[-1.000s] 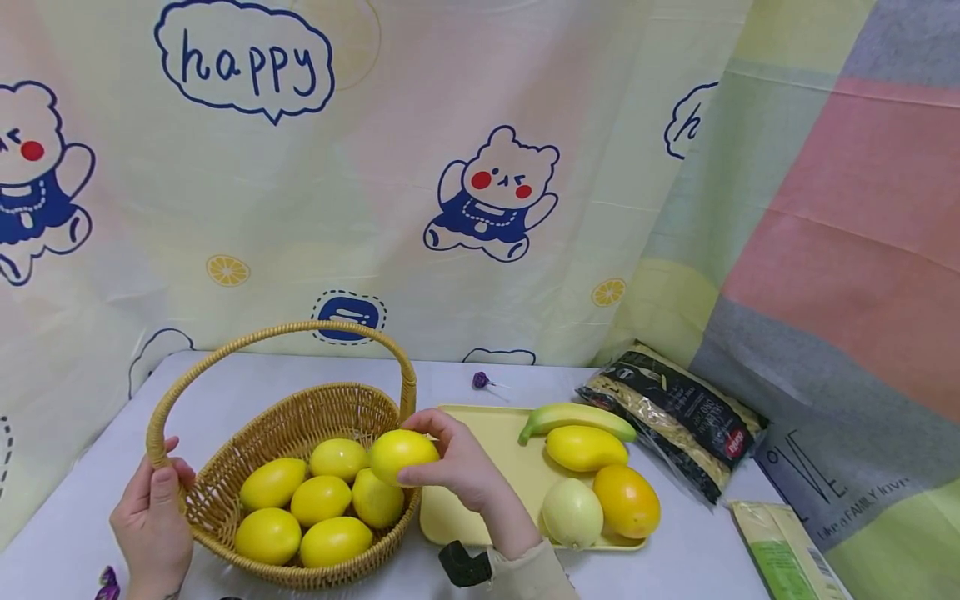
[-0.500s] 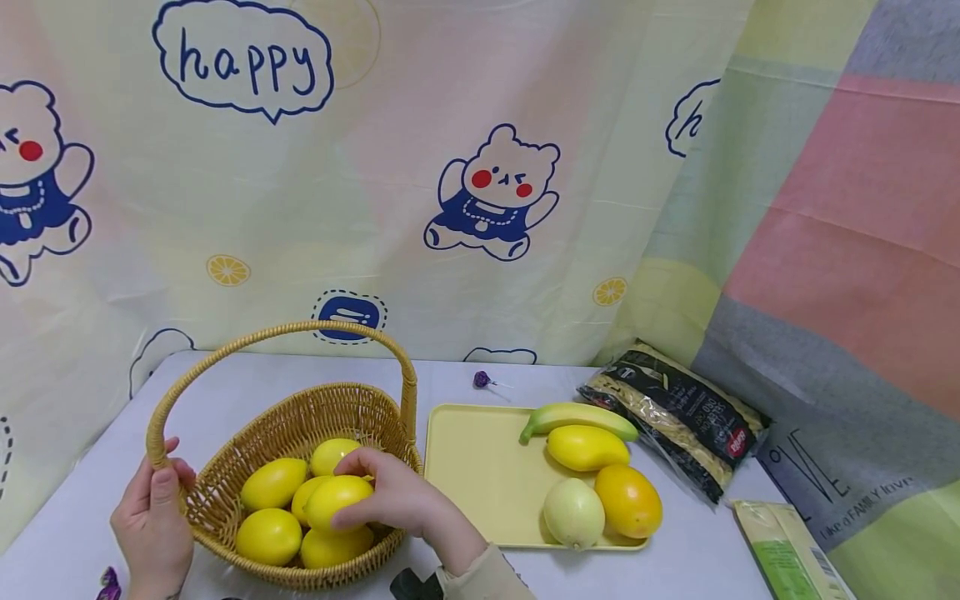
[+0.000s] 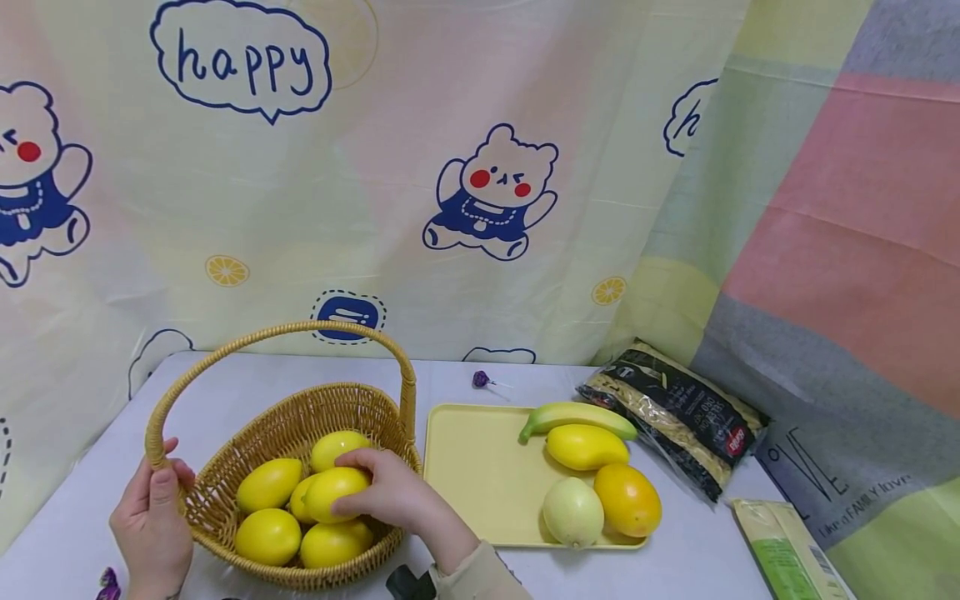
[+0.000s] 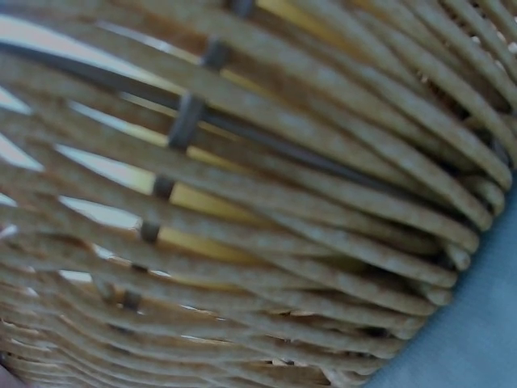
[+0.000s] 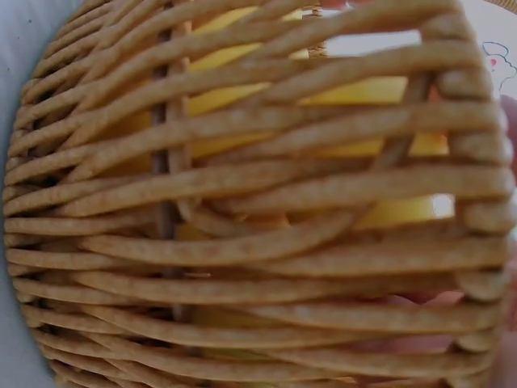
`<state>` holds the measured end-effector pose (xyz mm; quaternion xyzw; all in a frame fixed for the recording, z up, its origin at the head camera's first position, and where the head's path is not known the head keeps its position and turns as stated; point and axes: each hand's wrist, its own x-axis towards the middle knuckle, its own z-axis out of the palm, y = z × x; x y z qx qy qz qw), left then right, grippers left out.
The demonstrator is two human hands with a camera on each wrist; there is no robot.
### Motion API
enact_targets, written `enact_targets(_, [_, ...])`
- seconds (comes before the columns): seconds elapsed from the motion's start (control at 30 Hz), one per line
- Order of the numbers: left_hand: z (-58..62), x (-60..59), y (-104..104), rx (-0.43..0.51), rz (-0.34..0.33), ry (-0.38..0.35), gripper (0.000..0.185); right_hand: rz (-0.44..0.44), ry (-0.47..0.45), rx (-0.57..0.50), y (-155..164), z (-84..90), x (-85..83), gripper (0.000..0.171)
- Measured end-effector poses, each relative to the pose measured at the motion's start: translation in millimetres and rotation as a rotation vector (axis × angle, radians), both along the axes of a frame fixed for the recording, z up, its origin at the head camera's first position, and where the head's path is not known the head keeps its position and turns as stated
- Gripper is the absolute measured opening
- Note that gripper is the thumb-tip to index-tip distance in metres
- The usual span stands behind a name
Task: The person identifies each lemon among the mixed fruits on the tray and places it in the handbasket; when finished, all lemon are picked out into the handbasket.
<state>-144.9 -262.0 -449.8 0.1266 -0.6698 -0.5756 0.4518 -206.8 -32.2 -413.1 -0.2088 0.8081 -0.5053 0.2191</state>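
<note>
A woven wicker basket (image 3: 225, 500) with an arched handle (image 3: 285, 331) stands at the table's left and holds several yellow lemons. My right hand (image 3: 378, 492) reaches over the basket's right rim and grips one lemon (image 3: 333, 492) lying on top of the pile. My left hand (image 3: 153, 517) holds the base of the handle at the basket's left rim. Both wrist views are filled with the wicker weave (image 4: 266, 218) seen close up, with yellow fruit (image 5: 339, 97) showing through the gaps.
A pale yellow tray (image 3: 480, 483) sits right of the basket with a banana (image 3: 573, 417), a yellow mango (image 3: 587, 447), an orange fruit (image 3: 627, 500) and a pale round fruit (image 3: 573, 512). A pasta bag (image 3: 675, 417) and a green packet (image 3: 783, 550) lie further right.
My right hand carried the lemon from above the basket's right rim down and left onto the pile of lemons. The left hand stayed on the handle.
</note>
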Motion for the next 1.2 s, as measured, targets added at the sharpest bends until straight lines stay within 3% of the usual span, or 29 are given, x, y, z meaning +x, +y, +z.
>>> enact_targets(0.1, [-0.3, 0.1, 0, -0.005, 0.002, -0.001, 0.030, -0.023, 0.021, 0.029, 0, 2.6, 1.1, 0.049])
enact_targets(0.33, [-1.0, -0.3, -2, -0.031, -0.002, 0.032, 0.030, -0.069, 0.179, 0.186, 6, 11.1, 2.9, 0.048])
enact_targets(0.53, [-0.6, -1.0, 0, -0.010, 0.024, -0.031, 0.030, -0.067, 0.231, 0.247, 6, 11.3, 1.7, 0.037])
enact_targets(0.83, [-1.3, -1.0, 0, 0.008, 0.001, 0.012, 0.029, -0.074, 0.228, 0.316, 4, 10.8, -0.3, 0.036])
enact_targets(1.2, [0.6, -1.2, 2, -0.011, 0.033, -0.024, 0.030, -0.059, 0.383, 0.430, -5, 5.3, -3.1, 0.027])
